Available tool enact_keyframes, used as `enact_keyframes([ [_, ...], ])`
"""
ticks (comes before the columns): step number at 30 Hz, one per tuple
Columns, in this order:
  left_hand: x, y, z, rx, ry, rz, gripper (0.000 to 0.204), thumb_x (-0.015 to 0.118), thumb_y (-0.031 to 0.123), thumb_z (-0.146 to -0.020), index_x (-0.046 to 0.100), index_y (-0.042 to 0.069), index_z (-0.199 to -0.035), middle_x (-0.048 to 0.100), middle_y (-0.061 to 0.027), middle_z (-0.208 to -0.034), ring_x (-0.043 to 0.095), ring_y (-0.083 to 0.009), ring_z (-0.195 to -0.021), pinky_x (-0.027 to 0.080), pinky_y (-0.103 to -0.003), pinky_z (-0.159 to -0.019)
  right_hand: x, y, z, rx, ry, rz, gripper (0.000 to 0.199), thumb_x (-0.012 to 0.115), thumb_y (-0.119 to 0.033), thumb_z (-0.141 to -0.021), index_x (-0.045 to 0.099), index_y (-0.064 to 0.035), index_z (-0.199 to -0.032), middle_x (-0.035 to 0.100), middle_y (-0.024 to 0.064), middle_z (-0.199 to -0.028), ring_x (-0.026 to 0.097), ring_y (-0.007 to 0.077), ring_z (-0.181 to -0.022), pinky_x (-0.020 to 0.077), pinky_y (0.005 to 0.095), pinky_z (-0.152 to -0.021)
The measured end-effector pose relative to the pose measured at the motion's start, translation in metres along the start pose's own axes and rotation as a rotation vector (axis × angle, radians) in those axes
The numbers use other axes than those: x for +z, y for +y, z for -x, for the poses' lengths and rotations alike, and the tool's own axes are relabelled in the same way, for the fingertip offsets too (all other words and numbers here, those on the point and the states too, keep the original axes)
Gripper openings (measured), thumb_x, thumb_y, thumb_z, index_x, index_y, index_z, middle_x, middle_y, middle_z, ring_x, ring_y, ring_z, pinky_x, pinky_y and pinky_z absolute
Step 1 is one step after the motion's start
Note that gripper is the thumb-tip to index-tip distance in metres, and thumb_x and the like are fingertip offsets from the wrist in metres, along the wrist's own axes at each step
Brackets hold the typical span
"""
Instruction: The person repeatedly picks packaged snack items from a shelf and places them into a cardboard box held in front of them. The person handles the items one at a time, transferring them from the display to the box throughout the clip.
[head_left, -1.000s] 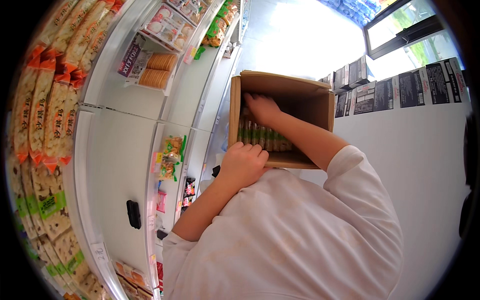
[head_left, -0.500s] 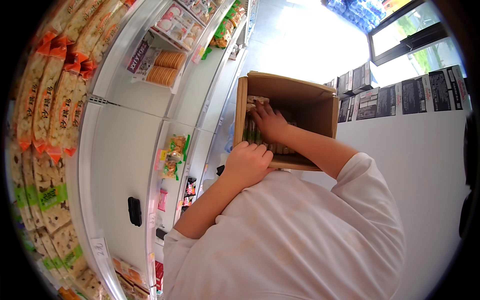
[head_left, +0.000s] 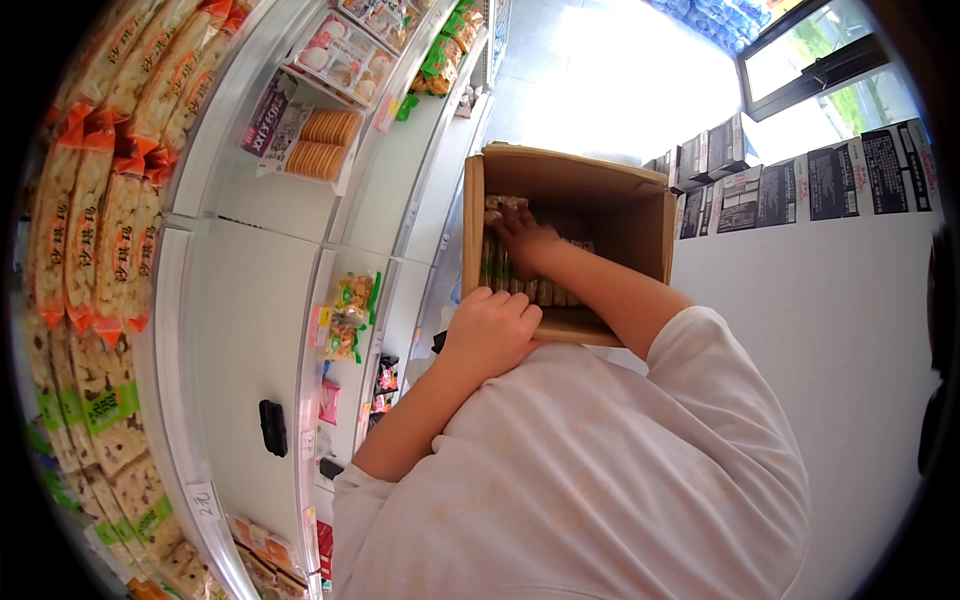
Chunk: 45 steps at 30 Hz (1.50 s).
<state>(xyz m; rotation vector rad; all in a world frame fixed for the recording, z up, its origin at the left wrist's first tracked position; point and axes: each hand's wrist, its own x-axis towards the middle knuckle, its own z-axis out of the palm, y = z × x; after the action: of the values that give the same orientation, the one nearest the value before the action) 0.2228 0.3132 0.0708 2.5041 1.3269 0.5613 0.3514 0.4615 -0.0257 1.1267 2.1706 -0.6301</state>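
An open cardboard box is in front of me, with several small snack packets lined up along its bottom. My left hand is closed over the box's near left rim, fingers curled to the inside. Inside the box, my right hand has its fingers spread. Its fingertips touch a clear-wrapped packet at the far left corner. Whether they grip that packet is not visible, and my right hand hides part of the row.
Shelves on the left hold bagged puffed-rice bars, a tray of round biscuits and small green-edged bags. A black clip-like object lies on a shelf. Dark printed cartons line the white surface at right.
My right hand has shifted slightly left and down within the box, showing more of the packet row. My left hand keeps its hold on the rim.
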Motion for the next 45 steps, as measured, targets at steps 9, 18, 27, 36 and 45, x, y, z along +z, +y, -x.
enact_keyframes([
  [9, 0.008, 0.002, 0.008, -0.019, 0.002, -0.003, 0.038, 0.090, 0.036, -0.066, 0.063, 0.015, -0.082, 0.060, 0.0000, -0.081, 0.064, -0.0199, -0.078, 0.046, -0.036, -0.070, -0.058, 0.035, 0.016, -0.279, -0.015, -0.283, 0.049, 0.064, -0.031, -0.095, 0.069, -0.0057, -0.136, 0.075, 0.0248, -0.119, 0.073, 0.0365, -0.112, 0.0560, 0.0514, -0.098],
  [18, 0.016, 0.014, -0.001, 0.007, 0.014, 0.009, 0.039, 0.090, 0.035, -0.064, 0.062, 0.015, -0.081, 0.059, 0.0002, -0.079, 0.065, -0.0197, -0.077, 0.046, -0.037, -0.070, 0.047, 0.061, -0.052, -0.312, -0.219, -0.106, 0.085, 0.063, -0.015, -0.089, 0.033, -0.0155, -0.168, 0.069, 0.0277, -0.132, 0.071, 0.0405, -0.113, 0.0585, 0.0490, -0.089],
  [27, 0.014, 0.015, 0.004, -0.040, 0.067, 0.015, 0.040, 0.091, 0.034, -0.063, 0.061, 0.015, -0.080, 0.059, 0.0002, -0.081, 0.065, -0.0195, -0.080, 0.046, -0.036, -0.072, 0.004, 0.033, -0.033, -0.193, -0.222, -0.170, 0.084, 0.066, -0.020, -0.091, 0.029, -0.0127, -0.167, 0.068, 0.0278, -0.132, 0.072, 0.0410, -0.108, 0.0586, 0.0501, -0.086],
  [36, -0.010, 0.013, 0.023, 0.025, 0.272, 0.161, 0.031, 0.088, 0.025, -0.072, 0.062, 0.011, -0.080, 0.061, -0.0044, -0.083, 0.065, -0.0257, -0.089, 0.053, -0.040, -0.089, -0.018, 0.039, -0.020, -0.298, -0.416, -0.196, 0.053, 0.063, -0.032, -0.101, 0.059, -0.0050, -0.147, 0.068, 0.0236, -0.138, 0.069, 0.0387, -0.120, 0.0552, 0.0462, -0.102],
  [45, -0.065, 0.013, 0.093, -0.231, 0.445, 0.204, 0.018, 0.079, 0.016, -0.088, 0.070, 0.010, -0.103, 0.067, -0.0052, -0.113, 0.065, -0.0268, -0.114, 0.045, -0.053, -0.114, -0.157, -0.054, 0.164, -0.580, 0.433, -0.118, 0.039, 0.072, -0.019, -0.098, 0.067, -0.0036, -0.133, 0.071, 0.0196, -0.126, 0.066, 0.0391, -0.121, 0.0533, 0.0463, -0.102],
])
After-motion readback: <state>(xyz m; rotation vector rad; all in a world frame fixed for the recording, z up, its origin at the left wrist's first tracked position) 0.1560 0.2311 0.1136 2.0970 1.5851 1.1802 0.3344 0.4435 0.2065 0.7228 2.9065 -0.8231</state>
